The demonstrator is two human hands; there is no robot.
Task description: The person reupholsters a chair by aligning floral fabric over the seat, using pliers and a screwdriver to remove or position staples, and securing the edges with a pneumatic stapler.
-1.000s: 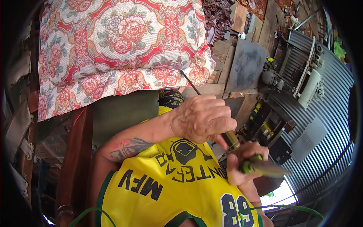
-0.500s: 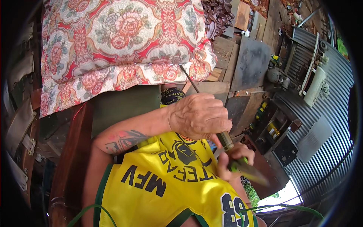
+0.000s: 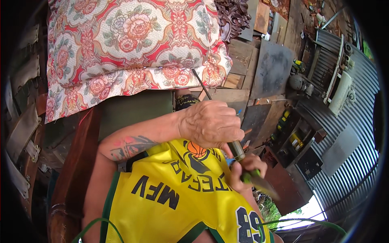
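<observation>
My left hand [image 3: 208, 123] is wrapped round the handle [image 3: 236, 150] of a long, thin metal tool [image 3: 201, 83], whose tip meets the seam along the lower edge of a red and white floral cushion [image 3: 125, 36]. Below it, my right hand [image 3: 248, 169] holds a green-handled tool [image 3: 259, 182] with a broad blade blurred by motion, close to the end of the thin tool's handle. Both hands are over the yellow jersey [image 3: 158, 206] I wear.
A dark green surface [image 3: 129, 105] and wooden beam [image 3: 75, 154] lie at the left. At right are carved dark wood [image 3: 231, 16], boards [image 3: 241, 56], a metal plate [image 3: 271, 69], a shelf box with bottles [image 3: 302, 133] and corrugated sheeting [image 3: 344, 154].
Both hands and their tools have shifted slightly leftward and upward in the view, the right hand most. The cushion appears a little higher. The thin tool's tip stays at the seam.
</observation>
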